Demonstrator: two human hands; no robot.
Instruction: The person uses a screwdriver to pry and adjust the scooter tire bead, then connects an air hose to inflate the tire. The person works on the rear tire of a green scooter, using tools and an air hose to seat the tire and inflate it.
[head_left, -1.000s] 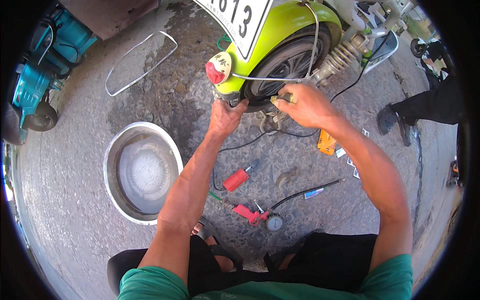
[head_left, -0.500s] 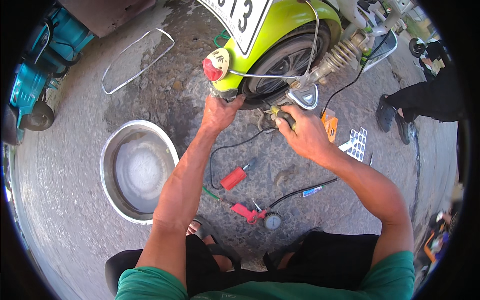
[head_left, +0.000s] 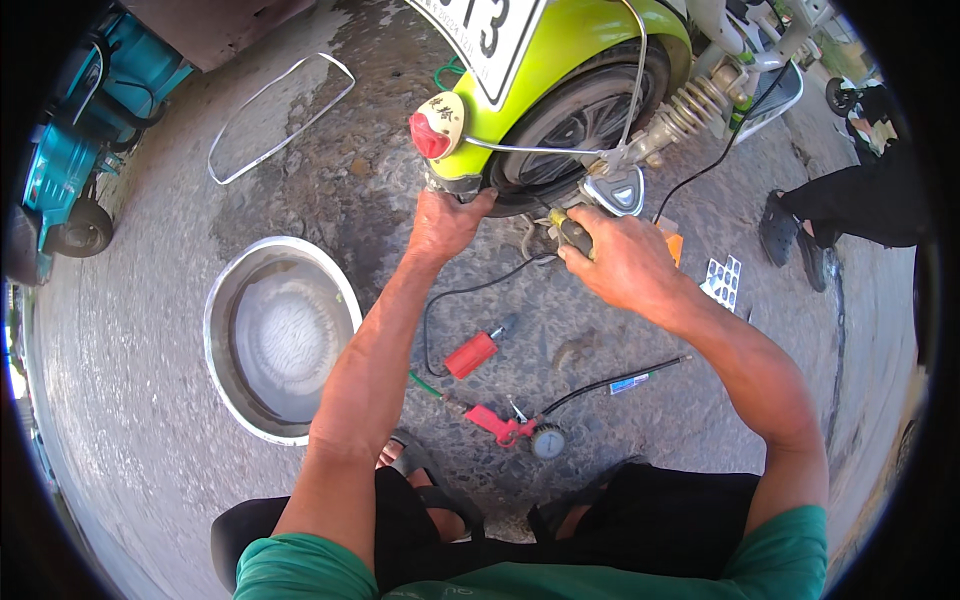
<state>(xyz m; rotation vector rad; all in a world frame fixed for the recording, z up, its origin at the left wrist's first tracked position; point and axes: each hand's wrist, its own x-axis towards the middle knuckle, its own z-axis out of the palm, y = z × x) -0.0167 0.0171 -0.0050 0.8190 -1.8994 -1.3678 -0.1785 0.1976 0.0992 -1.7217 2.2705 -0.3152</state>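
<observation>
A lime-green rear fender [head_left: 540,60] of a scooter arches over a wheel [head_left: 580,120], with a red-and-cream lamp [head_left: 437,126] at its lower left. My left hand [head_left: 447,220] is closed on the lower end of the fender, its thumb against the dark tyre [head_left: 518,198]. My right hand [head_left: 625,262] is closed round a yellow-and-black tool handle [head_left: 573,232]; the tool points toward the bottom of the tyre, its tip hard to make out. A silver triangular metal part [head_left: 616,189] sits just beyond that hand, below the shock absorber [head_left: 695,112].
A steel basin [head_left: 285,340] stands left. A red tool [head_left: 470,355], air gauge gun [head_left: 505,427], black cable and patch sheets [head_left: 722,283] lie on the ground. A wire frame [head_left: 280,120] lies behind. A teal scooter [head_left: 75,200] is left; a person's leg [head_left: 840,210] is right.
My right hand with the tool has moved down and right from where it was a second ago, uncovering the silver part. My left hand stays on the fender, shifted slightly.
</observation>
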